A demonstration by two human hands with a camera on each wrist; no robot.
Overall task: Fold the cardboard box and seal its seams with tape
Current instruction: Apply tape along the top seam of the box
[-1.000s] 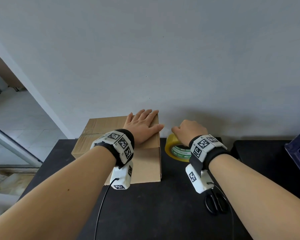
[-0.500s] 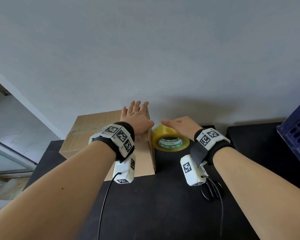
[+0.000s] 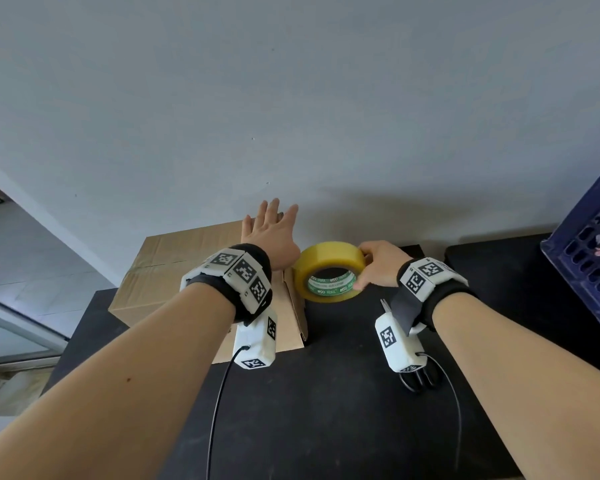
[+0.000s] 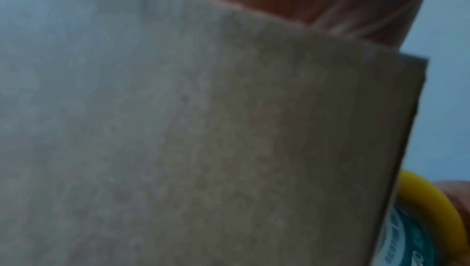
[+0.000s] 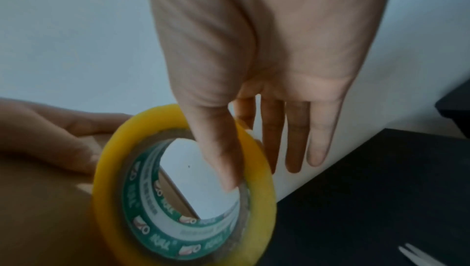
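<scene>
Both hands are busy: the left hand (image 3: 274,237) lies flat with straight fingers on the top of the cardboard box (image 3: 187,271), near its right edge, while the right hand (image 3: 378,268) pinches the tape roll (image 3: 329,271), thumb hooked inside the core and fingers behind the outer rim. That yellow roll is tilted up on edge just beside the box's right side, at 1 o'clock from the head view's centre, its open hole facing back toward the person. Folded shut, the box sits on the black counter (image 3: 326,410) at 11 o'clock, long axis running left to right along the wall (image 3: 291,98). Only the right wrist view shows the thumb (image 5: 218,153) reaching through the green-printed core, with the other fingers straight behind the roll; only the left wrist view, blurred, shows the box's side panel (image 4: 203,129) close up with a sliver of the roll (image 4: 432,200) past its right edge. Black-handled scissors (image 3: 418,379) lie at 4 o'clock, mostly hidden under the right wrist camera. A dark blue crate (image 3: 589,271) stands at 3 o'clock on the far right.
</scene>
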